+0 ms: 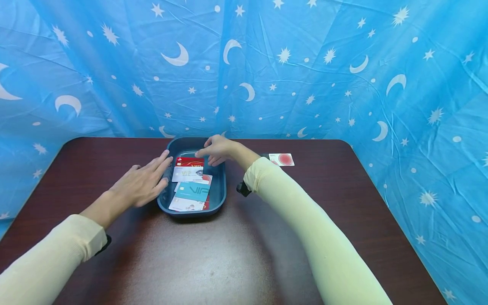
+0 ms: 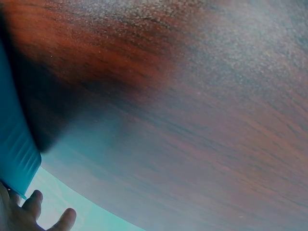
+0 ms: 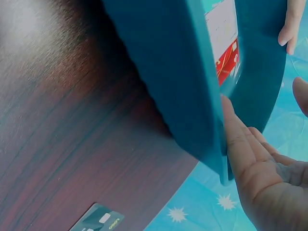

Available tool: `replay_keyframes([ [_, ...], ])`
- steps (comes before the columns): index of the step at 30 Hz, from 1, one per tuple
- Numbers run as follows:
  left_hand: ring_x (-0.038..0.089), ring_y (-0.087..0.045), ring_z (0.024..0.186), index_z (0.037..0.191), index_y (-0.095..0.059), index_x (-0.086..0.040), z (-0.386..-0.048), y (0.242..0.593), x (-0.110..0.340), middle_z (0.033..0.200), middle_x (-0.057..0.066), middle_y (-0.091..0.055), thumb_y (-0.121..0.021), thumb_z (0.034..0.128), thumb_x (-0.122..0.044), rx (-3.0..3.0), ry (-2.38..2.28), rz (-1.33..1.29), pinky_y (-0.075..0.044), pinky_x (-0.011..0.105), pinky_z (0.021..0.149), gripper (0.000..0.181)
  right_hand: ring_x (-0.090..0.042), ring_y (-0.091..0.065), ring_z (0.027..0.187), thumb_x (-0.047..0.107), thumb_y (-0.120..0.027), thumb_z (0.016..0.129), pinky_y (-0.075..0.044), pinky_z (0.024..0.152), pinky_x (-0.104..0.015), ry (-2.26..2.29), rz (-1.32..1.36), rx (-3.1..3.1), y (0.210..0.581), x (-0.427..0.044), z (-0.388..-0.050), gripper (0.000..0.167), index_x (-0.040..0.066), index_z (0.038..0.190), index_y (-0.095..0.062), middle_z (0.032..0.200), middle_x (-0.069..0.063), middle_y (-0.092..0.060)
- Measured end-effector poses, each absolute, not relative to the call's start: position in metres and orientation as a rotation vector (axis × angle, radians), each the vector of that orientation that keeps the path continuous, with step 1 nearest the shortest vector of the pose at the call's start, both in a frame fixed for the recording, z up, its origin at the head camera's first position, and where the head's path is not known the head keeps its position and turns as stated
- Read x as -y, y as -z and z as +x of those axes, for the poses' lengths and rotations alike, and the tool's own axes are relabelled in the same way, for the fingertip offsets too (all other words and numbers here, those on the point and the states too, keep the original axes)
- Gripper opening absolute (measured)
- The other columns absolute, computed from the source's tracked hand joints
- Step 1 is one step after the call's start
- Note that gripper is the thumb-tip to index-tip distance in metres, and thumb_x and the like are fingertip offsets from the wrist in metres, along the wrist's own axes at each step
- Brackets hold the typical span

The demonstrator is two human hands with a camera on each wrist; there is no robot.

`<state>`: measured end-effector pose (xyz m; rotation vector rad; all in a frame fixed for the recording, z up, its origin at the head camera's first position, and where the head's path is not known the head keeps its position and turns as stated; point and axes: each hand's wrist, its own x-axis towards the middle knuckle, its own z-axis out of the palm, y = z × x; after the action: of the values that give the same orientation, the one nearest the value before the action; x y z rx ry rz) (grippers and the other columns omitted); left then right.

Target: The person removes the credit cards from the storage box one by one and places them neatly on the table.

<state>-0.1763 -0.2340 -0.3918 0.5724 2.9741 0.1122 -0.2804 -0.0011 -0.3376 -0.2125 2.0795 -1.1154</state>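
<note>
A dark blue plastic tray (image 1: 218, 186) stands on the table with several cards in it. Among them are a red card (image 1: 187, 161), a silver VIP card (image 1: 186, 174), a teal VIP card (image 1: 190, 191) and a white card (image 1: 186, 205), partly overlapping. My left hand (image 1: 141, 183) lies along the tray's left rim, fingers extended. Over the far right rim reaches my right hand (image 1: 220, 149), its fingers inside the tray and its thumb apart; no card shows in it. In the right wrist view, its fingers (image 3: 240, 144) lie across the tray wall (image 3: 163, 62).
Right of the tray, a white card with a red circle (image 1: 285, 159) lies near the table's back edge. A dark card (image 3: 98, 219) lies beside it, mostly hidden by the right arm in the head view. A blue star-and-moon curtain (image 1: 267, 67) hangs behind the brown table (image 1: 328, 203).
</note>
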Motion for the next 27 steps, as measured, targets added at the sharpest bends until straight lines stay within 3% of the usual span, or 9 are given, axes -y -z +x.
replay_keyframes([
  [9, 0.043, -0.031, 0.143, 0.156, -0.024, -0.001, -0.176, 0.391, 0.234, 0.163, 0.023, -0.016, -0.044, 0.1009, -0.035, -2.968, -0.119, 0.583, -0.031, 0.072, 0.104, 0.068, -0.037, -0.066, 0.109, 0.026, -0.069, 0.094, -0.054, 0.093, -0.043, 1.037, -0.188, -2.111, 0.342, 0.017, -0.273, 0.059, -0.004, 0.137, -0.042, 0.125, -0.031, -0.060],
  [27, 0.043, -0.031, 0.144, 0.156, -0.024, -0.001, -0.175, 0.393, 0.235, 0.163, 0.022, -0.016, -0.043, 0.1012, -0.034, -2.965, -0.131, 0.581, -0.029, 0.072, 0.105, 0.067, -0.030, -0.070, 0.098, 0.028, -0.068, 0.094, -0.058, 0.084, -0.038, 0.911, -0.052, -2.279, 0.351, 0.040, -0.262, 0.063, 0.000, 0.144, -0.040, 0.121, -0.020, -0.062],
])
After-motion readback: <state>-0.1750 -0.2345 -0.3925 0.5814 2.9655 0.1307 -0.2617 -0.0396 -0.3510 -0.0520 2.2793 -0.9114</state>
